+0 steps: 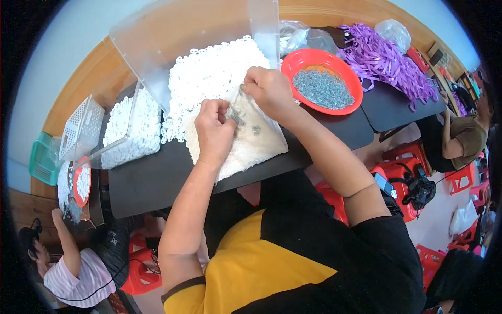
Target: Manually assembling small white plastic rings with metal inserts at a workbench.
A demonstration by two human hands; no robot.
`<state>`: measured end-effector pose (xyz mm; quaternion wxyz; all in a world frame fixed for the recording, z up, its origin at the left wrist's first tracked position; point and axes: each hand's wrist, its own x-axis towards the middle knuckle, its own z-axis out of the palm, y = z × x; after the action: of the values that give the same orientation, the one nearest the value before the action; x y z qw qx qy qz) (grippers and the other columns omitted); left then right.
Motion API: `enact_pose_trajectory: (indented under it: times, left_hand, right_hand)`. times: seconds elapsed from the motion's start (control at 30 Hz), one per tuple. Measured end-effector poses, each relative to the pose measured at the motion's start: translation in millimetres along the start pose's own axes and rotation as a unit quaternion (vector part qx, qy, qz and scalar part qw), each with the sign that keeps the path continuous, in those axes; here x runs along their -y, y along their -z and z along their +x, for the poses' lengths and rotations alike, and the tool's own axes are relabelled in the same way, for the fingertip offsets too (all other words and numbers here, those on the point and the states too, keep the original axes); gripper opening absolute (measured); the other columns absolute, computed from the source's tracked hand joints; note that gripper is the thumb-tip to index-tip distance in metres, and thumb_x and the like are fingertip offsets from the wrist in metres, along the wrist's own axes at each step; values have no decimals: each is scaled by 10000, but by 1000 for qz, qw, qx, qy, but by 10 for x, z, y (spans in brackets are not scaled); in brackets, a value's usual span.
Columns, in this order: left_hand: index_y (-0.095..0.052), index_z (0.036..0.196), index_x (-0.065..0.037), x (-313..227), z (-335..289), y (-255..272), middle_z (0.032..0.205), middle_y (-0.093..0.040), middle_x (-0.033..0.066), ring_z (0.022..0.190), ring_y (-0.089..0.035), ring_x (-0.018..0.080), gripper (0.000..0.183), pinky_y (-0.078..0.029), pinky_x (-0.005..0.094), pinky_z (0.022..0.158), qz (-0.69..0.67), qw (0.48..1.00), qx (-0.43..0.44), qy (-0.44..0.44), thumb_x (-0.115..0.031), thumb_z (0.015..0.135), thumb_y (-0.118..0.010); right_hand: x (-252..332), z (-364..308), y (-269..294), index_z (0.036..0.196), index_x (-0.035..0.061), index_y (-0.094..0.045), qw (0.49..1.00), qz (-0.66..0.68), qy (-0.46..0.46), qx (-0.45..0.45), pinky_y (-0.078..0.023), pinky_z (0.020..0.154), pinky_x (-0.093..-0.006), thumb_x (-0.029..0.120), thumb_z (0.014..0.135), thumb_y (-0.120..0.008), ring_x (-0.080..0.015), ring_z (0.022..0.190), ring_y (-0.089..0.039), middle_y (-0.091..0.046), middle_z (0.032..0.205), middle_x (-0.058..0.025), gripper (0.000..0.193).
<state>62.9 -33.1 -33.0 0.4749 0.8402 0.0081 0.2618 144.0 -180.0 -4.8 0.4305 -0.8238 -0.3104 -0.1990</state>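
My left hand point(213, 131) and my right hand point(269, 93) are close together over a beige, fleecy cloth point(261, 149). The fingers of both hands are closed in a pinch. Something small and greyish shows by my left fingertips, too blurred to name; what my right fingers pinch is hidden. A few small metal pieces point(256, 129) lie on the cloth, just right of my left hand. Beyond my hands, a large heap of small white plastic pieces point(209, 70) fills a clear plastic bin point(151, 31). A red bowl point(357, 86) of small silvery metal parts point(323, 90) stands beyond my right forearm.
Purple straps point(387, 63) are piled at the right of the dark table point(146, 193). Another clear bin with white pieces point(133, 125), a white perforated basket point(81, 128) and a green basket point(43, 158) stand left. People sit at both sides, with red stools point(408, 172) to the right.
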Motion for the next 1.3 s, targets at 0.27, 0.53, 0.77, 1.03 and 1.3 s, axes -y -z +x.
enact_pose_trajectory:
  times: [0.27,0.53,0.77,1.03,1.3]
  left_hand:
    - [-627,845,18,93,40,52,792,-588,46,690,-555,114,224,-468,239,661,-111,992,-51,37,131,693,-508]
    - [-634,833,22,145,58,64,788,-597,43,704,-562,109,208,-467,229,675,-131,988,-55,61,122,700,-511]
    - [-627,815,18,160,69,65,785,-563,43,668,-556,119,127,-468,244,644,-76,996,-48,1,76,727,-557]
    - [-636,822,7,104,41,55,815,-552,84,640,-565,167,139,-477,279,620,82,994,-11,-69,55,696,-601]
    - [-634,801,6,-59,65,244,788,-564,107,677,-575,226,137,-483,332,656,77,993,90,11,52,678,-595]
  right_hand:
    - [-65,-13,13,777,28,-631,995,-91,28,-25,-458,596,-395,178,777,-649,-296,636,-607,-619,688,-149,151]
    - [-46,-8,63,793,15,-634,998,13,-57,14,-455,612,-383,183,779,-643,-278,647,-606,-620,696,-149,169]
    - [-123,-10,6,803,27,-605,987,-160,-30,8,-473,666,-471,165,808,-622,-374,766,-626,-646,836,-168,140]
    - [-8,-64,-25,797,80,-629,982,-127,128,-60,-488,627,-435,91,725,-625,-322,742,-623,-599,780,-107,73]
    - [-55,-95,-1,743,86,-633,964,-209,153,66,-487,622,-415,101,714,-633,-296,757,-620,-599,768,-84,34]
